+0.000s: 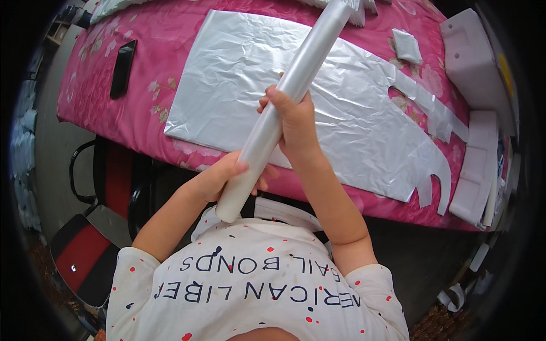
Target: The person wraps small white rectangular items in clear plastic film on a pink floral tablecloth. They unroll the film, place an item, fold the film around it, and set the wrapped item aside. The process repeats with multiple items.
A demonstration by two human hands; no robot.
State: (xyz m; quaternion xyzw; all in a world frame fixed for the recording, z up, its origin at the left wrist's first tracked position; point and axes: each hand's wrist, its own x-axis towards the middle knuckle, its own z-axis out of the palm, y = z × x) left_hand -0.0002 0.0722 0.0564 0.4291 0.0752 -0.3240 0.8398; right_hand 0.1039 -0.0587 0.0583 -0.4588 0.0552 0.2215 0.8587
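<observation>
A long roll of translucent plastic film slants across the view, its lower end close to my shirt and its upper end over the far side of the table. My left hand is wrapped round the roll near its lower end. Higher up, around the middle, my right hand grips it, thumb lying along the top. Under the roll, a wide silvery-white plastic sheet with crinkles is spread on the table. Toward the right it narrows into cut-out shapes like straps or handles.
A pink flowered cloth covers the table. On it lie a black phone at left and a small folded plastic packet at upper right. White foam boxes stand along the right edge. A black and red chair is at lower left.
</observation>
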